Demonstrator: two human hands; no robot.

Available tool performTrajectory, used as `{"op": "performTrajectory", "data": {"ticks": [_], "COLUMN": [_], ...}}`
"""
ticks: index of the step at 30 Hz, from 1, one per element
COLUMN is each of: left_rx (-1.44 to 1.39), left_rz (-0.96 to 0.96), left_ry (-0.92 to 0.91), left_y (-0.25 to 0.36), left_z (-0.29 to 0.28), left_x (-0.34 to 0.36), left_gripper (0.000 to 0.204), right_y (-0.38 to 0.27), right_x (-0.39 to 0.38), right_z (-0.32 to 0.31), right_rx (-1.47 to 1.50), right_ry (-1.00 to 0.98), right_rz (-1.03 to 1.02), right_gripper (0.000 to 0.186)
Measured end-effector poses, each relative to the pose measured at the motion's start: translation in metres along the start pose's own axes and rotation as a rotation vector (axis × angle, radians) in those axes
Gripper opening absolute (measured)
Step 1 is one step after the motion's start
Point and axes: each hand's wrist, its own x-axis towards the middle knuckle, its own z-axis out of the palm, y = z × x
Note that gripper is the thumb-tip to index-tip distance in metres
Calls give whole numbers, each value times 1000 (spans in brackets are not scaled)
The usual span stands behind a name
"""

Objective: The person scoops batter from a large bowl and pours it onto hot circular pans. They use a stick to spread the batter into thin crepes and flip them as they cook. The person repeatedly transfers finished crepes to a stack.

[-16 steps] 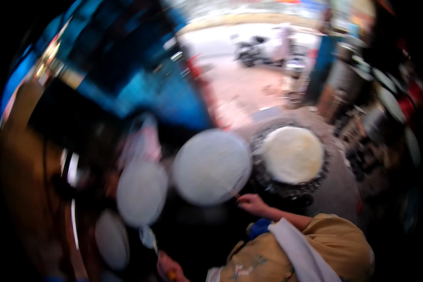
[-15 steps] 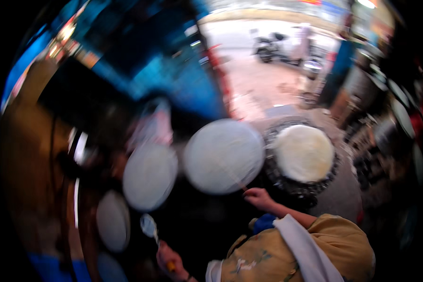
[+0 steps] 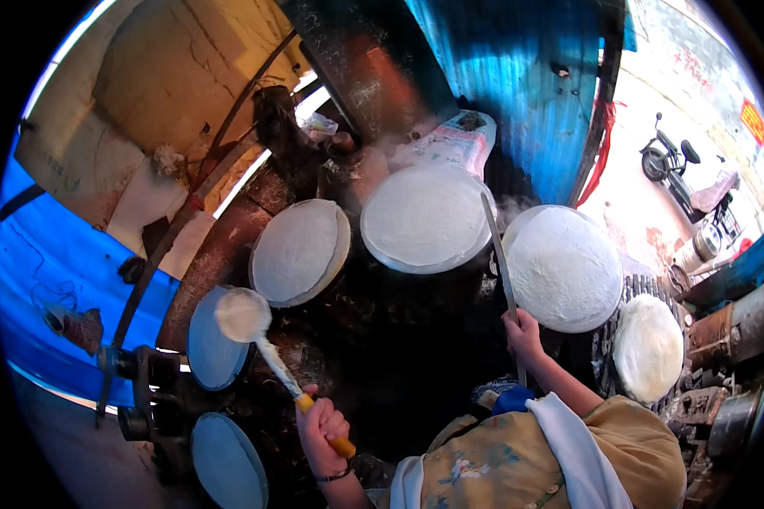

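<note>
In my left hand (image 3: 321, 431), fingers wrapped round its yellow grip, is a long-handled ladle (image 3: 243, 315); pale batter coats its bowl. It hangs beside a round griddle (image 3: 215, 341) at the left, overlapping that griddle's edge. My right hand (image 3: 525, 337) is closed on a long, flat spatula (image 3: 499, 254) pointing away from me. Its blade passes between a round griddle (image 3: 562, 267) with a white sheet of batter and the middle griddle (image 3: 427, 219), also white-covered. Whether the blade touches either is unclear. Another coated griddle (image 3: 300, 252) sits left of the middle.
A further griddle (image 3: 228, 462) lies low at the left. Round pale flatbread (image 3: 648, 348) rests on a dark slatted rack at the right. Metal drums (image 3: 743, 318) stand beyond it. Blue corrugated sheeting (image 3: 526, 93) walls the back, and a scooter (image 3: 692, 182) is parked outside.
My view has swung left, shifting the griddles rightward in the picture. The ladle, still in my left hand, is now over the left griddle's edge. The spatula stays in my right hand.
</note>
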Motion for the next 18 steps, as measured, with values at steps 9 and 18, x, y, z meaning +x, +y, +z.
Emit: {"op": "performTrajectory", "data": {"ticks": [9, 18], "left_rx": [-716, -766], "left_rz": [-223, -229], "left_ry": [-43, -93], "left_y": [-34, -25], "left_z": [-18, 14], "left_x": [35, 80], "left_gripper": [25, 16], "right_y": [-36, -80], "right_x": [209, 239], "right_z": [36, 98], "right_rx": [256, -20], "right_ry": [68, 148], "right_rz": [340, 133], "right_gripper": [25, 14]}}
